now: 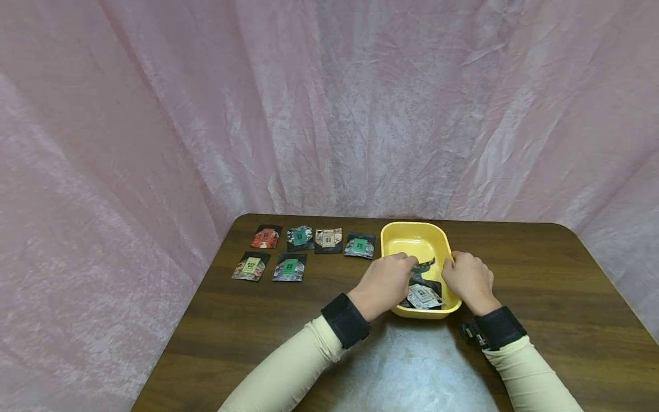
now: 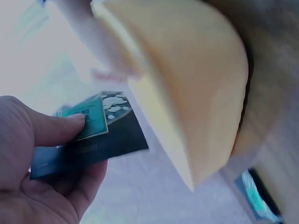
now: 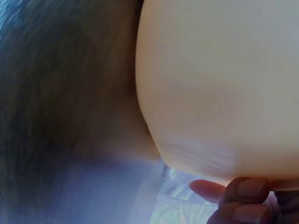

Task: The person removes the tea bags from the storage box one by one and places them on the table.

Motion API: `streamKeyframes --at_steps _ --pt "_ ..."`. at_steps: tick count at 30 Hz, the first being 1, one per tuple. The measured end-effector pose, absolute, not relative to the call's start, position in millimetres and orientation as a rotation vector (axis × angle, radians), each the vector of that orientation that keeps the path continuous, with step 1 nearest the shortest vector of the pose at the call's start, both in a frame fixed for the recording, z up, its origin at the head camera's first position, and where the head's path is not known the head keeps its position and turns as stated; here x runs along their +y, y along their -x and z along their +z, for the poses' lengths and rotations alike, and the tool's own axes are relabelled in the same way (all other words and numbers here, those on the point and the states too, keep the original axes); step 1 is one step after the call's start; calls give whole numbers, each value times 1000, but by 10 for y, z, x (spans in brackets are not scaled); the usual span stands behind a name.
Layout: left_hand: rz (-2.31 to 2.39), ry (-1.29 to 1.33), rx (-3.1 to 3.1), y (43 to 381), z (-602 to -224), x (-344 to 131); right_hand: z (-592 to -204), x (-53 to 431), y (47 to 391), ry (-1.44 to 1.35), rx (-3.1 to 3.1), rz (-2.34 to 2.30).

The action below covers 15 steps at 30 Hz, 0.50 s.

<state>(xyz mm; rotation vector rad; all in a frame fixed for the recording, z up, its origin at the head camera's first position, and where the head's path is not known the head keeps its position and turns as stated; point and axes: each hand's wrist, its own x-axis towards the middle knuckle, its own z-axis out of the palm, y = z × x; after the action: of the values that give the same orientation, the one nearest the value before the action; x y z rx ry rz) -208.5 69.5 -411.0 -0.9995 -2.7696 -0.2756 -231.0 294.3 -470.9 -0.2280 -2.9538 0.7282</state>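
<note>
My left hand (image 1: 387, 284) is over the near-left part of a yellow plastic tub (image 1: 413, 247). Between thumb and fingers it pinches a small black sachet (image 2: 119, 137) with a teal label, seen best in the left wrist view. My right hand (image 1: 469, 281) grips the tub's right rim. In the right wrist view its curled fingers (image 3: 251, 187) show at the rim, below the tub's pale outer wall. A few more sachets (image 1: 424, 296), one with a whitish label, lie at the tub's near end, partly hidden by the left hand.
Left of the tub, sachets lie in two rows on the wooden table (image 1: 216, 337). The back row has a red-labelled (image 1: 266, 236), a teal (image 1: 300, 237), a beige (image 1: 328, 240) and a green one (image 1: 360, 245). In front lie a yellow-labelled (image 1: 250, 265) and another green one (image 1: 289, 267).
</note>
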Motion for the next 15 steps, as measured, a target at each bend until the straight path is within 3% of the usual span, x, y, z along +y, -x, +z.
streamKeyframes --at_steps 8,15 --pt "-926 690 -2711 2112 -3984 160 -4716 2946 2302 216 -2937 727" --pt "-1132 372 -2819 2193 -4203 -252 -4716 2936 2300 222 -2952 737"
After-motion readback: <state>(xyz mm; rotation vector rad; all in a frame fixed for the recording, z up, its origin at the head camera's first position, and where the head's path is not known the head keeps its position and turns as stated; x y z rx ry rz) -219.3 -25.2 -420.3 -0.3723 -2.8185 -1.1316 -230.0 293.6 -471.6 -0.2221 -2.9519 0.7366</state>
